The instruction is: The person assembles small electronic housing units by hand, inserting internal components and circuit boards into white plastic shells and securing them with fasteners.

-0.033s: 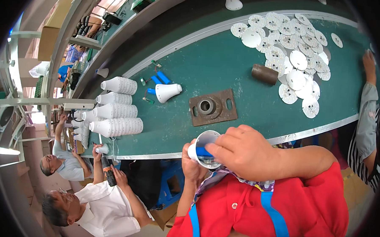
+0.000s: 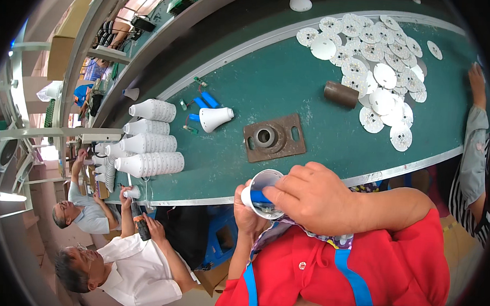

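Note:
A white bulb housing [image 2: 268, 177] is tilted with its wide mouth toward me, just off the table's near edge. My left hand [image 2: 244, 214] wraps round its outer side and grips it. Inside the mouth lies a blue battery [image 2: 260, 197], with part of a circuit board below it. My right hand [image 2: 314, 198] reaches over the rim, its fingers curled and the thumb pressed on the battery; some fingertips are hidden. Beyond the hands, a brown metal fixture [image 2: 283, 149] with a raised ring lies flat on the green table [image 2: 227, 177].
Stacked white bulb housings [image 2: 151, 163] lie at left, near a single housing [image 2: 216, 119] and blue batteries [image 2: 209, 100] with small boards. A brown metal cylinder [image 2: 340, 95] lies beside piled round white LED boards [image 2: 385, 76]. Co-workers are left and right; one holds a power drill [image 2: 141, 222].

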A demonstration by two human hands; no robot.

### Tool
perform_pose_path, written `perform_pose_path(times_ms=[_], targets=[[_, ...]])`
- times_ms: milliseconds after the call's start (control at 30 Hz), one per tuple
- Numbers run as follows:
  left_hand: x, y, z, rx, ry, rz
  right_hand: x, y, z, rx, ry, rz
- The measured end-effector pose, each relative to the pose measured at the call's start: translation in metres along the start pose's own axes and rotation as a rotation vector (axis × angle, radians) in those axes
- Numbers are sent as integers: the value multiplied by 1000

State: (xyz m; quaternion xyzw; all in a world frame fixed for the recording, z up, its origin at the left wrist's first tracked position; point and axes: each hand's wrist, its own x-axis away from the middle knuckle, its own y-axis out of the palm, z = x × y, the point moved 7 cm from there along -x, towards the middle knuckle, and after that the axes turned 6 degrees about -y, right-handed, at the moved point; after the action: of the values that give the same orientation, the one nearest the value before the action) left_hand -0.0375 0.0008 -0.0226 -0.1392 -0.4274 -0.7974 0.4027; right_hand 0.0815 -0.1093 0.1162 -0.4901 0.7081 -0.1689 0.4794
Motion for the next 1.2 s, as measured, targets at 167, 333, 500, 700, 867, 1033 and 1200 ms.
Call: perform_pose_path(times_ms=[167, 333, 500, 700, 867, 1033, 1200], targets=[[-2, 18, 9, -68, 232, -424, -3, -5, -8, 141, -88, 221], [-7, 12, 10, -22, 219, -392, -5, -2, -2, 108, -83, 189], [-12, 0, 1, -62, 78, -255, -3, 3, -3, 99, -95, 135], [-17, 28, 2, -50, 170, -413, -9, -2, 11, 127, 6, -9], [-39, 71, 39, -836, 654, -117, -37, -6, 49, 221, -25, -8], [-63, 64, 39, -916, 652, -40, -61, 16, 65, 370, -39, -269], [-65, 61, 40, -842, 688, -36, -89, 21, 61, 405, -95, -471]])
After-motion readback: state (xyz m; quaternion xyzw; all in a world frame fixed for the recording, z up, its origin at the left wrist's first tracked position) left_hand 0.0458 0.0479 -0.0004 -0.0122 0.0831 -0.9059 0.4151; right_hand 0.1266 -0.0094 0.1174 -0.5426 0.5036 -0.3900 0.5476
